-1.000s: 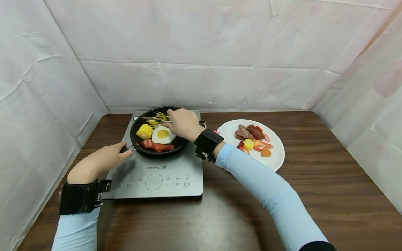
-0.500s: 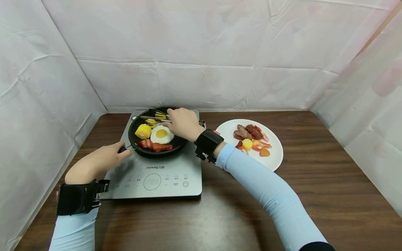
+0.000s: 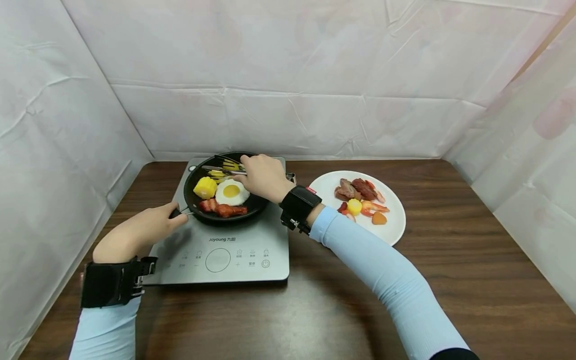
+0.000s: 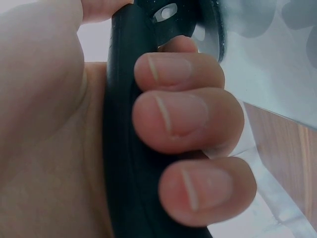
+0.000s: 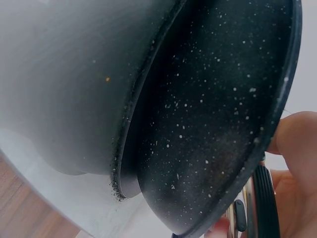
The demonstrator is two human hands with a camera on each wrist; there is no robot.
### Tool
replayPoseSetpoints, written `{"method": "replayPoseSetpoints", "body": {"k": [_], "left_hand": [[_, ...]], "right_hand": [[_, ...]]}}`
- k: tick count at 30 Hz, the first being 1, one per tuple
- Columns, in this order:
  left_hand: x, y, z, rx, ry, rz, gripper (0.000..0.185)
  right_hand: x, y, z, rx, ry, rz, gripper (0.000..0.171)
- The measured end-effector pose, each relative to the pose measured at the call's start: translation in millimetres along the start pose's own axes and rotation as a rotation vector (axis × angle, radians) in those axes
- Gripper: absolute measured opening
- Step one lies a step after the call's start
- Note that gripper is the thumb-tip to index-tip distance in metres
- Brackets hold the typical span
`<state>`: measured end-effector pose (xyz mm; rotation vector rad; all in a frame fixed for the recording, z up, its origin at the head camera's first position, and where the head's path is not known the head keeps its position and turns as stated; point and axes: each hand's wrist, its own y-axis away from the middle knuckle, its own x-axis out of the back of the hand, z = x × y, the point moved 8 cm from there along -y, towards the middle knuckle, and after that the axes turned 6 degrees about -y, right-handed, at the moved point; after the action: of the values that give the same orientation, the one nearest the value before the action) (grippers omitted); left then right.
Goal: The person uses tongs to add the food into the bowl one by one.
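On the bench [image 3: 427, 295], the cooktop [image 3: 265, 235] stands left of the plate [image 3: 391, 230], with the pan [image 3: 258, 204] over its rear half and the handle [image 4: 124, 124] running front-left into the left hand [image 3: 144, 227]. In the pan, corn [image 3: 205, 188] lies left of the egg [image 3: 231, 192], bacon [image 3: 208, 205] before them, fries [image 3: 216, 174] behind. On the plate, meat [image 3: 346, 191] lies behind shrimp [image 3: 374, 208].

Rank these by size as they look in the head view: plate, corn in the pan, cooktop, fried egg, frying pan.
1. Cooktop, the largest
2. Plate and frying pan: too alike to rank, both partly hidden
3. Fried egg
4. Corn in the pan, the smallest
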<state>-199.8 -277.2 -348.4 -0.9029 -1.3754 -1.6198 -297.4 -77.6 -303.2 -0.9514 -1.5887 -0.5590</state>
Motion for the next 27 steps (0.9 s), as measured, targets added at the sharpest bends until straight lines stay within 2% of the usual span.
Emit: {"method": "replayPoseSetpoints", "body": {"k": [9,18,27], "left_hand": [[2.5,-1.4,1.4,-0.008,0.016,0.015,0.076],[0.8,-1.4,-1.3,-0.004,0.007,0.001,0.079],[0.8,-2.5,-2.1,0.001,-0.003,-0.005,0.081]], "right_hand": [[2.1,2.2,4.3,-0.013,-0.001,0.003,0.043],[0.7,3.4,8.3,-0.037,-0.006,-0.019,0.046],[6.9,6.2,11.4,-0.067,0.019,0.006,0.047]]}}
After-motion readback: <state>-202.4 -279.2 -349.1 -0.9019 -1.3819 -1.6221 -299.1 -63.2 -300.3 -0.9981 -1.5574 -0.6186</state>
